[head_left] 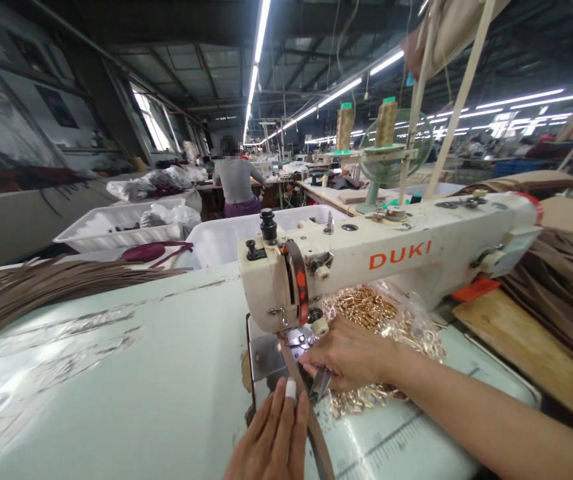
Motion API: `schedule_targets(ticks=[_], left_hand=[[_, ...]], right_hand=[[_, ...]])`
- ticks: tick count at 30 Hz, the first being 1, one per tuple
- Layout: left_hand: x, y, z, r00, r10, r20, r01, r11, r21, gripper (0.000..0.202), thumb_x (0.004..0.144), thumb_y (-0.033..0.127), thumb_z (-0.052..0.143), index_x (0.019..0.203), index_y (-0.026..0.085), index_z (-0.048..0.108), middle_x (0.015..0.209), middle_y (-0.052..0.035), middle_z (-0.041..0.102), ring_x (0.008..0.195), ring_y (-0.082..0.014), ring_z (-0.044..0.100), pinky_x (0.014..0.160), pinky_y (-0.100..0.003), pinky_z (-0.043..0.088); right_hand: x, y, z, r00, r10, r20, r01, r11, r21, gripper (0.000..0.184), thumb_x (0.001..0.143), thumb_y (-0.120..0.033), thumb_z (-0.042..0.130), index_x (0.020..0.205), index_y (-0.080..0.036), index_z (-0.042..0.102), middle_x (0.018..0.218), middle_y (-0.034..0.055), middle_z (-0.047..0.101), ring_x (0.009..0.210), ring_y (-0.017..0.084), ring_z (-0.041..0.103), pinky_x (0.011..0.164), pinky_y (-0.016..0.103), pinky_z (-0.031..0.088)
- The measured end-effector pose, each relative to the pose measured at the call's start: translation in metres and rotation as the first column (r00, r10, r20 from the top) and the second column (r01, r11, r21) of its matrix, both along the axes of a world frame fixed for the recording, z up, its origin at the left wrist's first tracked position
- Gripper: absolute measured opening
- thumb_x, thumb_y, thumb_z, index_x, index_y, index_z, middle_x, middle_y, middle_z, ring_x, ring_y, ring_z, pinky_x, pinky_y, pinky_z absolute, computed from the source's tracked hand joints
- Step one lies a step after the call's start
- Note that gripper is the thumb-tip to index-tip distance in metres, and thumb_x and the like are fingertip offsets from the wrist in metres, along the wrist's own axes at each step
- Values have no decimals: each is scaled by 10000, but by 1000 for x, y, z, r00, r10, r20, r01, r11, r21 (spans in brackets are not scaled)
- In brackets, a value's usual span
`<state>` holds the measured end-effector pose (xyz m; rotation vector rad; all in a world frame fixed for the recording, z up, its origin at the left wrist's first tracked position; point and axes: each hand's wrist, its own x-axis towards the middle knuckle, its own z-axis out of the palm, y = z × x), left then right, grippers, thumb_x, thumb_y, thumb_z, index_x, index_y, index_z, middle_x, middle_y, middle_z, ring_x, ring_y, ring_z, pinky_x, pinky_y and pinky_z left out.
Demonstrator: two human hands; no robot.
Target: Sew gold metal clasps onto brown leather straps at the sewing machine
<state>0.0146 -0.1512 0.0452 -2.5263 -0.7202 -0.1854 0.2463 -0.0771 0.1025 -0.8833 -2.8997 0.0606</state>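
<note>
A brown strap [320, 437] runs from under the head of the white sewing machine [336, 263] toward me. My left hand [273, 437] lies beside it and partly over it, fingers stretched out, a white wrap round one fingertip. Close to the needle area, my right hand [349, 353] is closed round what look like small metal thread snips [321, 383], their blades pointing down toward me near the strap. The fingers hide the rest of that tool. Under the machine head a metal plate [266, 357] shows, with a lit presser foot area [298, 339].
Gold metal clasps [366, 310] lie heaped in a clear bag beneath the machine arm. Brown strips [41, 290] are piled at left, more [566, 287] at right. White bins [121, 223], thread cones [386, 123] and a fan stand behind. A person [239, 180] sits farther back.
</note>
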Motion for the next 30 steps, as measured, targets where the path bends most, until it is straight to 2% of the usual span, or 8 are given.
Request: schedule_targets(ticks=[5, 18, 24, 30], left_hand=[[1, 2, 1, 1000, -1, -3, 1, 1000, -3, 445, 878, 166, 428, 1315, 103, 484, 1274, -125, 587, 1179, -272, 550, 936, -300, 514], [0, 2, -3, 1000, -10, 10, 10, 999, 40, 422, 890, 189, 439, 1298, 98, 496, 1246, -121, 609, 1163, -272, 564, 929, -299, 516], [-1, 1, -6, 999, 13, 47, -11, 999, -53, 484, 880, 178, 446, 1357, 99, 439, 1297, -139, 566, 1218, -271, 516, 996, -315, 469], [-1, 0, -2, 1000, 5, 13, -5, 1000, -22, 445, 885, 179, 445, 1323, 107, 484, 1279, -123, 584, 1191, -269, 542, 961, -301, 495]], right_hand=[[-1, -2, 6, 1000, -5, 12, 5, 1000, -29, 120, 816, -251, 488, 838, -233, 604, 697, -25, 685, 607, 147, 593, 555, 290, 267], [-1, -1, 3, 1000, 16, -2, -16, 1000, -6, 89, 795, -242, 533, 837, -229, 610, 709, -25, 695, 621, 150, 607, 554, 293, 262], [-1, -1, 4, 1000, 10, -6, -10, 1000, -29, 77, 782, -235, 543, 831, -230, 604, 688, -38, 681, 626, 144, 615, 559, 286, 280], [-1, -1, 5, 1000, 7, -6, -7, 999, -41, 84, 764, -239, 560, 835, -236, 605, 721, -32, 696, 649, 155, 618, 570, 293, 275]])
